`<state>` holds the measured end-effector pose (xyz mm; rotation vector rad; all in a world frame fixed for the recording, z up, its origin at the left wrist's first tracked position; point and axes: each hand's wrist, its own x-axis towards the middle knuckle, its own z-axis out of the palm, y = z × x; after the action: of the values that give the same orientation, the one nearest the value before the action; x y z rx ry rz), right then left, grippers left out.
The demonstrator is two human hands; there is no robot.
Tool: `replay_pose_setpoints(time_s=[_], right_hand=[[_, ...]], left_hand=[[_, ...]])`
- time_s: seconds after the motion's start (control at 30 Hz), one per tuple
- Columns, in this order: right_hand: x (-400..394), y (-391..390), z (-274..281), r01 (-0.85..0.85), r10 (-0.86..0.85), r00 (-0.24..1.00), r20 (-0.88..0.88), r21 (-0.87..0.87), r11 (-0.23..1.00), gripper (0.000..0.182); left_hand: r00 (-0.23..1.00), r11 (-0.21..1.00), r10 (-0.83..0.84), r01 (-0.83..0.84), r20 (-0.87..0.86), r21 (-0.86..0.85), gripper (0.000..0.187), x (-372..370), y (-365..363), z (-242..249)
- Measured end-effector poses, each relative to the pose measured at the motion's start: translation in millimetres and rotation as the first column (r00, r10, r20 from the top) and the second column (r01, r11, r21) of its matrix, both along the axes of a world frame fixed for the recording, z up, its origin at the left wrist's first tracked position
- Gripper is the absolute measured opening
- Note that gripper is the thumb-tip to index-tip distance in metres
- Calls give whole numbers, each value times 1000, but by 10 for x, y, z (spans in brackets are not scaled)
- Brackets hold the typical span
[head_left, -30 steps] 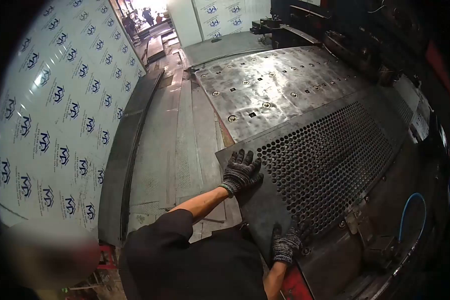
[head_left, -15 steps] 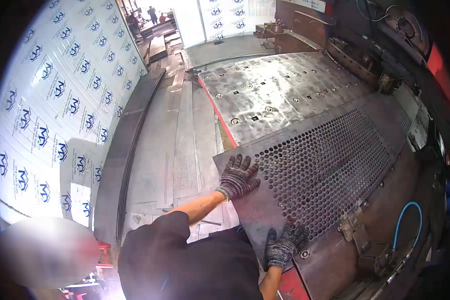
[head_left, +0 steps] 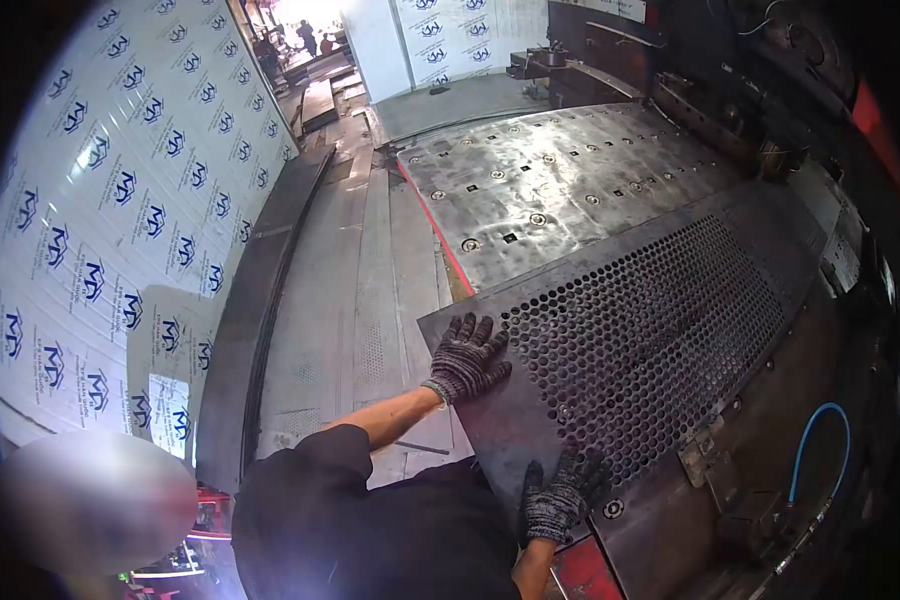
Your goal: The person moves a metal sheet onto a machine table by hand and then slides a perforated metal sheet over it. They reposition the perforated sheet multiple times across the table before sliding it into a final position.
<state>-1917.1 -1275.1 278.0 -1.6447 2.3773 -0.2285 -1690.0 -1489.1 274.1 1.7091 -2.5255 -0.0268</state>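
A dark perforated metal sheet (head_left: 650,320) with rows of round holes and a plain border lies at a slant over the machine bed. My left hand (head_left: 467,360), in a grey striped knit glove, rests flat with fingers spread on the plain border near the sheet's upper left corner. Lower down, my right hand (head_left: 560,500) wears a similar glove. Its fingers are spread over the near edge of the sheet, reaching the first holes. Both palms face down; neither hand is wrapped around anything.
The metal bed (head_left: 560,190) with bolt-like fittings extends behind the sheet. Dark machinery (head_left: 770,120) borders it at right, with a blue hose (head_left: 820,410) below. Stacked long plates (head_left: 270,290) stand along the printed white wall panel (head_left: 120,220). A person's blurred head (head_left: 95,500) is lower left.
The perforated sheet has slid slightly left, toward my body, relative to the bed. Both hands have shifted left with it, staying spread on its surface.
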Motion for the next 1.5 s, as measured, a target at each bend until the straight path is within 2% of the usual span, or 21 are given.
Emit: replay_pose_setpoints(time_s=[0.07,0.13,0.17,0.2,0.23,0.27,0.33,0.37,0.43,0.67,0.77,0.83,0.97,1.07,1.13,1.17,1.2,1.23,1.27,1.33,1.5], right_hand=[[-2,7,-65,8,-8,1000,0,45,999,83],[26,60,-261,-25,14,998,-69,-162,986,83],[66,48,-196,24,-24,1000,-6,0,1000,84],[58,36,-156,70,-116,959,259,179,981,84],[30,21,-113,64,-243,841,483,357,932,85],[54,28,-18,66,-245,841,482,359,931,85],[113,35,161,54,-105,917,386,140,989,86],[114,58,63,54,-105,917,384,139,989,86],[111,103,-197,-15,15,1000,-5,-76,997,87],[77,83,-154,-6,6,999,36,-7,1000,88],[52,84,-249,-34,31,999,-44,-87,996,90],[81,67,-156,-25,25,1000,-15,12,1000,92],[86,36,-206,-31,32,999,-18,66,997,93],[44,90,-271,-6,8,999,-40,48,999,95],[42,182,-452,-83,75,994,-85,-98,992,98],[30,206,-449,-28,19,994,-104,-81,996,98],[34,176,-420,-53,50,998,-36,-95,994,97],[28,157,-384,-80,84,996,32,-116,990,96],[30,163,-356,-34,36,999,17,-103,994,96],[13,157,-328,-71,79,994,81,-89,993,92],[7,141,-224,-35,52,989,140,-118,992,87]], left_hand=[[1000,1000,-7,7,-13,-16,76,13,-11,-39],[999,999,-8,6,-49,-39,73,32,9,-86],[997,998,-11,7,-72,-57,71,52,9,-129],[996,999,-12,7,-85,-54,71,87,12,-183],[995,999,-13,8,-99,-52,71,104,9,-227],[995,999,-14,9,-99,-50,71,118,18,-248],[994,998,-25,18,-108,-64,71,150,20,-256],[994,998,-25,18,-109,-64,71,160,28,-261],[996,999,-11,7,-90,-41,70,143,49,-191],[1000,999,-19,19,-11,-41,73,128,64,-139],[1000,999,-18,17,-14,-38,73,122,31,-157],[1000,1000,-13,12,-22,-24,73,139,81,-182],[1000,1000,-23,23,-7,15,73,158,79,-97],[1000,998,-6,5,20,69,73,97,85,-27],[998,999,-36,37,-43,18,72,154,83,-150],[1000,1000,-20,20,1,5,71,93,116,-56],[998,999,-49,49,25,7,70,89,98,-11],[997,996,-70,71,12,-56,69,172,74,-203],[997,996,-76,77,24,-52,69,163,74,-193],[998,998,-56,57,35,-12,72,108,69,-117],[996,998,-64,64,55,-1,75,119,39,-125]])
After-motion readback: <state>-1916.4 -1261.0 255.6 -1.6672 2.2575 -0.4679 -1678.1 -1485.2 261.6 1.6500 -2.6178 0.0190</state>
